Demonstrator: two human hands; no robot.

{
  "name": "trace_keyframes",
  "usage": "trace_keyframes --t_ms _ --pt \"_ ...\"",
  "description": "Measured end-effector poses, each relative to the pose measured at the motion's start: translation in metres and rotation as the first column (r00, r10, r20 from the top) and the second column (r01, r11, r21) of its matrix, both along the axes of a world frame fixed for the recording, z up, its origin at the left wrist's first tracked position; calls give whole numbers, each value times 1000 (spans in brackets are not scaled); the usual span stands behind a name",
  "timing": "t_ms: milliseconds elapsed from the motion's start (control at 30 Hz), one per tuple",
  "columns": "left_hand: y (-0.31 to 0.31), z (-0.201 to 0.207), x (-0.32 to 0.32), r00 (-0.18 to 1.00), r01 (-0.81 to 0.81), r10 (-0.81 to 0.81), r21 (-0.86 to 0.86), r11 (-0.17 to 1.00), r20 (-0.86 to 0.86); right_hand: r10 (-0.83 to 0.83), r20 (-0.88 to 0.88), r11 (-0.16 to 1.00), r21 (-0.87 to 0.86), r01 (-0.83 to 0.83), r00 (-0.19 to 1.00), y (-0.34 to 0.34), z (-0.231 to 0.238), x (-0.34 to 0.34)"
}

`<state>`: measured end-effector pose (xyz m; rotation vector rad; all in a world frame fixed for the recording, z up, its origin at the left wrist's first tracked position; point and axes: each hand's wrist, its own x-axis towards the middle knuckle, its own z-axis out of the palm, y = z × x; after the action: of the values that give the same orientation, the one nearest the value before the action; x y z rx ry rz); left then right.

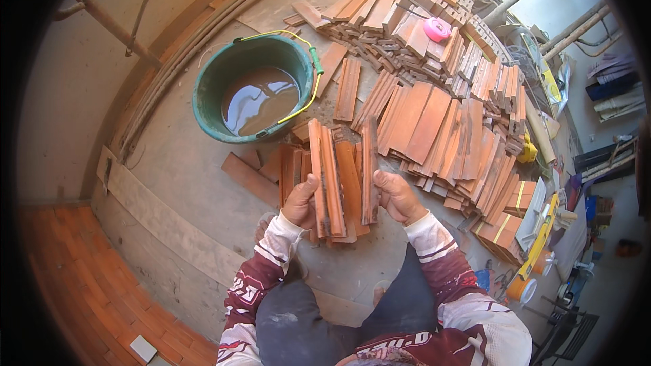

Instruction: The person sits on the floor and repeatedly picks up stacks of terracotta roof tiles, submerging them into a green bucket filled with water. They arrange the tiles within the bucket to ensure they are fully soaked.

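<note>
My left hand point(300, 203) is closed around a pair of long, narrow terracotta tiles point(327, 183) standing on edge, their sides dark with grime. In my right hand point(400, 196), the fingers and thumb grip a single terracotta tile point(369, 169), also edge-on, a short gap from the left pair. Just beneath and between them lie more orange tiles point(350, 190), partly hidden by what I hold. Beyond my left hand stands a dark green bucket point(203, 112) of murky water, its yellow-green handle point(317, 74) folded to the right.
A large heap of loose tiles point(420, 122) spreads across the far right, with a pink round object point(437, 29) on top. A yellow spirit level point(539, 237) and strapped tile packs point(502, 234) are at right. Laid orange flooring point(88, 278) covers the lower left.
</note>
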<state>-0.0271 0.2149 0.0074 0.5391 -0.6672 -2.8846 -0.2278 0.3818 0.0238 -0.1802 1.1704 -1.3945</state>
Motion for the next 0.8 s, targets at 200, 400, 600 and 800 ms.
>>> trace_keyframes --t_ms 200,400,600,800 --pt "6 14 -7 963 -41 152 -441 897 220 182 -331 983 71 -167 926 -15 40 15" --pt "8 24 -4 959 -16 154 -498 867 237 157 -363 984 -22 -177 918 -23 44 28" --pt "-7 42 3 935 -194 328 -577 794 137 163 -409 981 -25 -190 898 -44 58 26" --pt "-103 75 14 841 -134 480 -765 630 248 260 -653 952 48 -304 711 -125 102 3"
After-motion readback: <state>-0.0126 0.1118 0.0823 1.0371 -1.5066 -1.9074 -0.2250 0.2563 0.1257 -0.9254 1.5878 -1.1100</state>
